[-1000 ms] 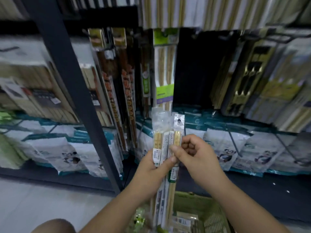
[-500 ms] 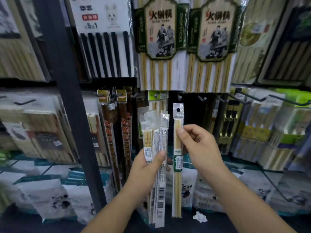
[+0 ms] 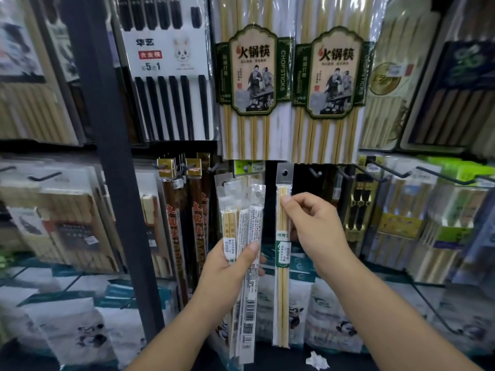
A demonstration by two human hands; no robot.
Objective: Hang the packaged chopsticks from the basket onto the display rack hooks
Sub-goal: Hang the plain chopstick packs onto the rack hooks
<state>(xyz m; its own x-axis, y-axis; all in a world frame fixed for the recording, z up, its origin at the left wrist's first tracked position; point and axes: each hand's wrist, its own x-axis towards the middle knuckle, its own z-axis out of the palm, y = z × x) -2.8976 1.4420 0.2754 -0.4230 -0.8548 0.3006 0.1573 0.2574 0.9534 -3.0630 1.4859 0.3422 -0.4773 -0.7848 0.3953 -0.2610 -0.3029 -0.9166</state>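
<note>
Head view: mid-task by my read. Right hand (image 3: 316, 226) pinches one chopstick pack (image 3: 283, 263) near its top, thumb and forefinger closed on it. The pack is upright at centre frame and its hang hole (image 3: 284, 173) is not on any hook yet. Left hand (image 3: 227, 266) is wrapped round a bundle of packs (image 3: 247, 223) just left of it, at least three, so several hangs remain. Basket isn't in frame, so I can't say what's left in it. Bare hook (image 3: 314, 172) sits just right of the pack's header and looks like the target. Room is tight: hot-pot packs (image 3: 253, 76) overhang right above the header, brown packs (image 3: 198, 223) hang just left of the bundle, long hooks (image 3: 388, 170) jut out at right. The dark gap behind the pack is the open lane.
</note>
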